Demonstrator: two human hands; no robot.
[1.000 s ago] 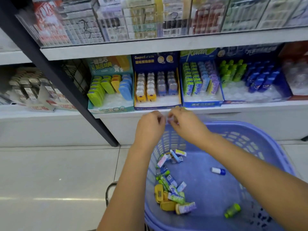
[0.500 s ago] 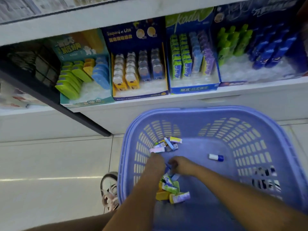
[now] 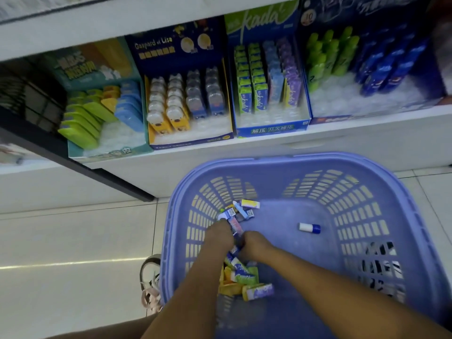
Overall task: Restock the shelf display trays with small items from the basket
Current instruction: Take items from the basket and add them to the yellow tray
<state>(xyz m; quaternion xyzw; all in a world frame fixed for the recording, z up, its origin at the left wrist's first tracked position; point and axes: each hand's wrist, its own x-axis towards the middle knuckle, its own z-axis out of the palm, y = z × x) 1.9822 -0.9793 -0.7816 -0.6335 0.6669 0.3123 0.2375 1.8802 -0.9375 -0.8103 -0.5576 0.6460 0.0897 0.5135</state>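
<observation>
A purple plastic basket [image 3: 293, 161] stands on the floor below the shelf. A pile of small packets [image 3: 242, 277] lies along its left side, with more small packets [image 3: 244, 210] farther back. Both my hands reach down into this pile. My left hand [image 3: 220, 237] has its fingers curled, and a pink packet [image 3: 236, 226] sticks out beside them. My right hand [image 3: 254, 244] is close against it, fingers bent down among the packets; what it holds is hidden. On the shelf stand a teal tray [image 3: 110, 150], a navy tray [image 3: 193, 140] and a blue kada tray [image 3: 271, 129].
A blue-capped white tube [image 3: 309, 228] lies alone on the basket floor. A fourth tray [image 3: 367, 111] with green and blue bottles stands at the right. A black shelf post [image 3: 80, 162] slants down on the left. My shoe [image 3: 150, 277] is beside the basket on the tiled floor.
Both hands dropped from above the basket rim down into the packet pile. The view tilted down and closer to the basket. In the last half second the hands shifted little.
</observation>
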